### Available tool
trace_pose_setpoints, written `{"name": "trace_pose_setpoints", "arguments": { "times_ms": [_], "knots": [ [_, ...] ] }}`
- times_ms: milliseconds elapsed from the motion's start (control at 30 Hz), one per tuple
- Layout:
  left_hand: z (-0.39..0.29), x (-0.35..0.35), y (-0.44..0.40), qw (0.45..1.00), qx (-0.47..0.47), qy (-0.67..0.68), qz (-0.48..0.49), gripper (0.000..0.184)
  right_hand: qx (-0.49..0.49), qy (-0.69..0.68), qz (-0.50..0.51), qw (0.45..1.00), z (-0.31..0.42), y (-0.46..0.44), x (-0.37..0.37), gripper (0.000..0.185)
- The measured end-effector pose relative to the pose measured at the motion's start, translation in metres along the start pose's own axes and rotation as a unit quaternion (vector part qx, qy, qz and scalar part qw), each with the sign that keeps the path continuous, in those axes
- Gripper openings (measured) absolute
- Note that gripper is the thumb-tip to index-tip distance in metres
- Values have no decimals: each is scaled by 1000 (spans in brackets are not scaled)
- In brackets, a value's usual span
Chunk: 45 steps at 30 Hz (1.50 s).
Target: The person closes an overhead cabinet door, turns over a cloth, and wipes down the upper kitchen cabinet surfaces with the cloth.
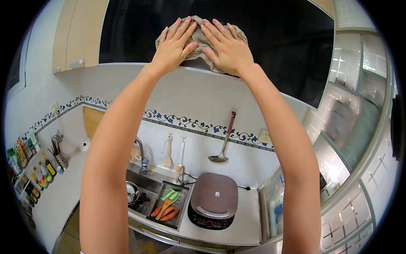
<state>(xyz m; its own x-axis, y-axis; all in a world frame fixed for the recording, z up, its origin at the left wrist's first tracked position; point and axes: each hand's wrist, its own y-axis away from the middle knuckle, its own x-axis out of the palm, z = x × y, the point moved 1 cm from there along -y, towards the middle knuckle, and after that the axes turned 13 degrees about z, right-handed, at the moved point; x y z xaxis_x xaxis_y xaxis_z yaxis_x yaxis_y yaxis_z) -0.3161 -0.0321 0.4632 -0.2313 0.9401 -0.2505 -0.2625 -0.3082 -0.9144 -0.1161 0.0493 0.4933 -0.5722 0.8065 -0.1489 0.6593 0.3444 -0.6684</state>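
Both my arms reach up to a glossy black cabinet panel above the counter. A crumpled beige cloth lies against the panel's lower middle. My left hand presses flat on the cloth's left part, fingers stretched out and pointing up. On its right part rests my right hand, also flat with the fingers spread. The thumbs point toward each other with cloth showing between them. Part of the cloth hangs down over the panel's pale bottom edge.
Below stand a brown electric griddle and a sink with sweet potatoes in a basket. A skimmer hangs on the wall. Several bottles line the left counter. Glass-fronted shelving rises at right.
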Motion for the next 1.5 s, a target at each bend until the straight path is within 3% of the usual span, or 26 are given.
{"name": "trace_pose_setpoints", "arguments": {
  "times_ms": [533,567,633,733,833,1500],
  "knots": [
    [49,-7,-27,997,43,-30,-59,60,25,69,-15,997,-10,-48,9,61],
    [52,-10,-29,997,46,-38,-53,60,11,24,-49,998,-10,-51,12,59],
    [57,-12,-33,994,64,-45,-71,55,17,26,-19,999,-6,-55,-3,60],
    [55,-26,-36,999,38,-25,-1,61,24,31,1,999,-2,-61,-8,61],
    [62,-29,-43,999,49,-14,-4,65,39,56,2,998,-2,-68,-3,61],
    [81,-26,-61,998,40,15,-40,56,221,40,-72,972,37,-112,24,57]
  ]
}}
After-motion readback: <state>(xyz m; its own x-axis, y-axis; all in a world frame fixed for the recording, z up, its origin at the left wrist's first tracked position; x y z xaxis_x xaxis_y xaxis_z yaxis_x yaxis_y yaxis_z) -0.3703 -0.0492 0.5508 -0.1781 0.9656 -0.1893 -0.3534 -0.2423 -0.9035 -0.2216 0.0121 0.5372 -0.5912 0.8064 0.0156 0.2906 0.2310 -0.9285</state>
